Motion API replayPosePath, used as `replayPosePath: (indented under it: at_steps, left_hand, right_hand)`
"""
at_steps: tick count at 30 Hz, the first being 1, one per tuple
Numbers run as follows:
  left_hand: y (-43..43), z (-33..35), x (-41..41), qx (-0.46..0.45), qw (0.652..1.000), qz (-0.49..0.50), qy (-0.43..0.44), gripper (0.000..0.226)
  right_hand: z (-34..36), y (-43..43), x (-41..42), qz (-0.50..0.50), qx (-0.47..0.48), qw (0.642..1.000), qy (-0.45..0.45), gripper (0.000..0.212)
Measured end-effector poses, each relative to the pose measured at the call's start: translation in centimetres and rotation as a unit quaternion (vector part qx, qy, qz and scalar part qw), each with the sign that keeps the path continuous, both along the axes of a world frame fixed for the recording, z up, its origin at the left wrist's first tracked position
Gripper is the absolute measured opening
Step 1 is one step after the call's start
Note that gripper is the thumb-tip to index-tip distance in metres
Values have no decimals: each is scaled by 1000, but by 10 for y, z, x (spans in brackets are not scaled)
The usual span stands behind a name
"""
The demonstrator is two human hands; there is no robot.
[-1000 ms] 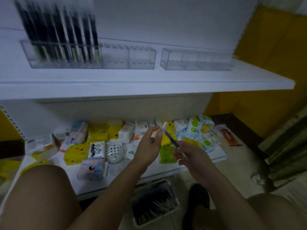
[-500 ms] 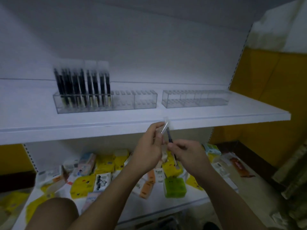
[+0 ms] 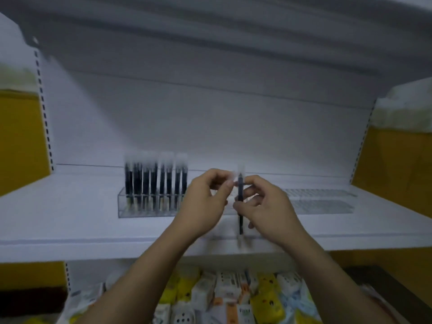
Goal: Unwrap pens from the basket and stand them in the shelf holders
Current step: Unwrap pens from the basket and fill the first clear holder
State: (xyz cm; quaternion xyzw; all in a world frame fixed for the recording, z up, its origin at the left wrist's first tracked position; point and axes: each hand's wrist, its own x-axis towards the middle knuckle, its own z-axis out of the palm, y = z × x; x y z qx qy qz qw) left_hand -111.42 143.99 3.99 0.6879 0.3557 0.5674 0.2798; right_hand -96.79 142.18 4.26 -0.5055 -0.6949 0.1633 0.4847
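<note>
A dark pen (image 3: pixel 240 215) in a clear wrapper stands upright between my hands, in front of the white shelf (image 3: pixel 70 220). My right hand (image 3: pixel 264 206) grips the pen's middle. My left hand (image 3: pixel 205 202) pinches the clear wrapper (image 3: pixel 232 177) near the pen's top. Left of my hands, a clear holder (image 3: pixel 131 212) holds several dark pens (image 3: pixel 154 181) standing in a row. A second clear holder (image 3: pixel 320 203) lies on the shelf to the right with nothing standing in it. The basket is out of view.
Below the shelf, a lower shelf carries several small packaged goods (image 3: pixel 233 298) in yellow, white and orange. Yellow walls (image 3: pixel 397 164) flank the white shelf unit on both sides. The frame is motion-blurred.
The view has tilted up from the lower shelf to the upper shelf. Both hands rose with the pen, which now stands upright level with the holders.
</note>
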Motion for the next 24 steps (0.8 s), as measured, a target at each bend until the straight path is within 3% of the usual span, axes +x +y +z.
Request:
replayPosePath:
  at_steps: [3,8,11,13,14,17,22,24]
  left_hand:
    - [14,18,-10,30,998,43,21,10]
    - [35,49,-26,93,992,66,49,29]
    - [45,63,-32,127,989,63,52,29]
    - [52,70,-36,138,986,73,64,25]
    - [57,72,-39,143,984,80,72,24]
    - [68,75,-46,151,978,107,96,22]
    - [83,73,-54,147,971,134,131,17]
    - [88,73,-57,140,970,144,137,16]
  right_hand:
    - [10,15,-9,-8,35,999,0,7]
    - [27,42,-21,-42,48,998,7,9]
    - [39,57,-27,-7,25,997,73,54]
    - [45,65,-30,5,26,999,46,87]
    - [47,70,-31,6,35,999,21,90]
    - [51,85,-35,9,62,998,-17,76]
    - [46,108,-45,9,110,993,26,39]
    - [45,115,-51,12,103,994,40,34]
